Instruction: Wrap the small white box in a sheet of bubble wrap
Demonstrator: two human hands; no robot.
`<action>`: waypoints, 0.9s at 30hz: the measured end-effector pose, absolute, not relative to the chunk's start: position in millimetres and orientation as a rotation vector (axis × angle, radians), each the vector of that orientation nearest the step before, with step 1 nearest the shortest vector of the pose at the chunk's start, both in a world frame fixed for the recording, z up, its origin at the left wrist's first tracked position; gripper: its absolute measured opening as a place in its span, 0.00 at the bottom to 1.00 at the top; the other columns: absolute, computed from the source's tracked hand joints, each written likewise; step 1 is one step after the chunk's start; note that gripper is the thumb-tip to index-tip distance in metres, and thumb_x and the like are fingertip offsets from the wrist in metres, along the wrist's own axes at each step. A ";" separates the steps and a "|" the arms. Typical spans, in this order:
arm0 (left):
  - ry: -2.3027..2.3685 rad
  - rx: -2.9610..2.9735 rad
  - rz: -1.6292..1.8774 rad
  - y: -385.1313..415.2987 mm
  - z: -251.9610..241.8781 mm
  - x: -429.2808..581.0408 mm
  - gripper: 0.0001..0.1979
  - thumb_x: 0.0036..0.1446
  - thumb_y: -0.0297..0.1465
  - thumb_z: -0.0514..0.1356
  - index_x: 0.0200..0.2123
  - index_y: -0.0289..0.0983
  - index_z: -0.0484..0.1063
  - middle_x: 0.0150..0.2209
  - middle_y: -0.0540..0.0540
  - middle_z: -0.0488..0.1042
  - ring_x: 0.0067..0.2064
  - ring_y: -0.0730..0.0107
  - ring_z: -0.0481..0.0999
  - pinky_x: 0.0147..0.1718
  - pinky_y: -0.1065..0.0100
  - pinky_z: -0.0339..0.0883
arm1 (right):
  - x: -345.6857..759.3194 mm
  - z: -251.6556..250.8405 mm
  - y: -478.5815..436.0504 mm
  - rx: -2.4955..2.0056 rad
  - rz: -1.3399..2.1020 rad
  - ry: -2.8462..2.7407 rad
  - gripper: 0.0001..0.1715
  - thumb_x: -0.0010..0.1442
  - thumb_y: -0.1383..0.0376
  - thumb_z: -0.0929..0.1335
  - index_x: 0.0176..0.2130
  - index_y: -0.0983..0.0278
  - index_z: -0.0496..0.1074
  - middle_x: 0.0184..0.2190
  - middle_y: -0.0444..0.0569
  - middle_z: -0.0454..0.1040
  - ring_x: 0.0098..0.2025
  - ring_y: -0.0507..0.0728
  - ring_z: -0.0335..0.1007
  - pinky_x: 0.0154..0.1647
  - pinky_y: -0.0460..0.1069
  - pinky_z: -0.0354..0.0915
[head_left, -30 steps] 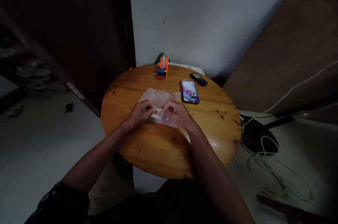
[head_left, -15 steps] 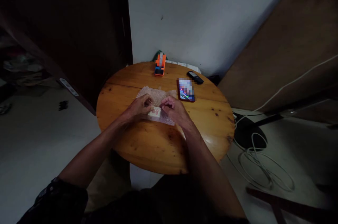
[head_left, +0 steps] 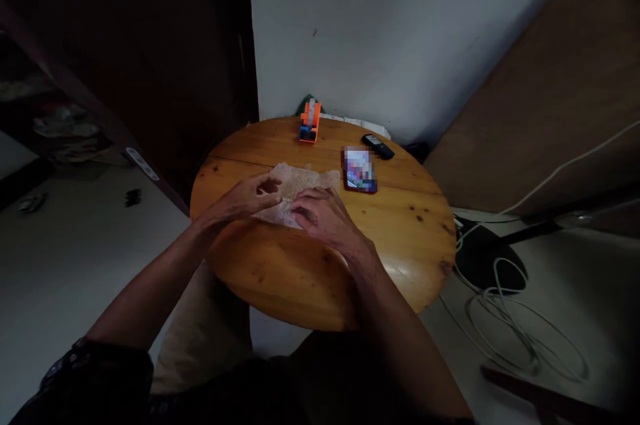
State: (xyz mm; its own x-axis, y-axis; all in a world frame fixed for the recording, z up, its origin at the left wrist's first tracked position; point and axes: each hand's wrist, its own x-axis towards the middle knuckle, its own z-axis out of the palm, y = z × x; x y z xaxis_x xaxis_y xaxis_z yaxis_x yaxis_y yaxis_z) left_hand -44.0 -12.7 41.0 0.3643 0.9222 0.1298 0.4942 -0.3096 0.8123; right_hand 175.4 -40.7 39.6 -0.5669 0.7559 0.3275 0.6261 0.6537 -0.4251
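A sheet of clear bubble wrap [head_left: 300,179] lies on the round wooden table [head_left: 280,271], its near part pulled up over something between my hands. My left hand [head_left: 253,196] is at the wrap's left side, thumb and fingers apart, with nothing gripped. Across the wrap's right part rests my right hand [head_left: 325,215], fingers bent and spread over the plastic. The small pale block with reddish marks seen earlier is hidden, or too blurred to make out, under the wrap and my right hand.
An orange tape dispenser [head_left: 310,123] stands at the table's back. Right of the wrap lies a lit phone [head_left: 359,170], with a black handheld device [head_left: 378,145] behind it. Coiled white cable [head_left: 500,318] is on the floor at the right.
The wrap's near edge has been folded over the pale block. My left hand has shifted left and opened; my right hand has gone from a pinch to lying over the wrap. The view has shifted slightly.
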 end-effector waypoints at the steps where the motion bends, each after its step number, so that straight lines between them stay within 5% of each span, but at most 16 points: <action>1: 1.283 1.939 0.801 -13.2 37.7 -47.8 0.21 0.52 0.36 0.61 0.49 0.35 0.74 0.38 0.46 0.77 0.38 0.68 0.75 0.37 0.67 0.68 | 174.8 40.7 -41.8 -1.082 0.334 -2.412 0.09 0.60 0.67 0.69 0.40 0.59 0.80 0.41 0.51 0.79 0.45 0.62 0.70 0.51 0.57 0.57; 6: 1.497 1.981 0.743 -8.9 19.4 -48.8 0.20 0.51 0.32 0.58 0.48 0.34 0.75 0.27 0.52 0.71 0.28 0.72 0.69 0.28 0.71 0.62 | 168.5 47.5 -49.1 -1.166 0.152 -2.561 0.14 0.62 0.63 0.70 0.47 0.60 0.80 0.45 0.55 0.77 0.49 0.65 0.66 0.51 0.59 0.55; 17: 1.879 1.969 0.430 -20.2 29.9 -76.6 0.28 0.50 0.44 0.62 0.50 0.33 0.73 0.38 0.44 0.77 0.38 0.62 0.75 0.37 0.67 0.65 | 155.9 45.2 -56.1 -1.239 -0.183 -2.648 0.17 0.66 0.62 0.64 0.49 0.62 0.77 0.47 0.58 0.74 0.49 0.65 0.63 0.49 0.59 0.53; 23: 1.843 1.872 0.341 -8.9 32.9 -69.2 0.11 0.44 0.39 0.64 0.25 0.37 0.71 0.23 0.51 0.69 0.27 0.69 0.68 0.25 0.70 0.54 | 153.1 45.1 -55.0 -1.255 -0.188 -2.644 0.18 0.65 0.62 0.64 0.50 0.62 0.77 0.47 0.58 0.74 0.49 0.66 0.63 0.49 0.60 0.53; 27: 1.681 1.621 0.383 -5.9 34.8 -67.2 0.09 0.43 0.35 0.63 0.19 0.37 0.66 0.16 0.54 0.63 0.20 0.75 0.60 0.21 0.71 0.50 | 152.5 45.8 -54.9 -1.266 -0.165 -2.645 0.20 0.65 0.61 0.63 0.51 0.62 0.77 0.48 0.59 0.74 0.50 0.66 0.63 0.50 0.60 0.53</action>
State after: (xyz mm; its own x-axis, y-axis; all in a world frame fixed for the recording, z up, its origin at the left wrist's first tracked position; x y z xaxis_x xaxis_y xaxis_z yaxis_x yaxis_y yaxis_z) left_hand -67.2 -5.9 34.8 0.0896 0.9475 -0.3069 0.7209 0.1509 0.6764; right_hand 152.5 -54.9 45.8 -0.6113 0.7568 0.2312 0.7797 0.6260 0.0127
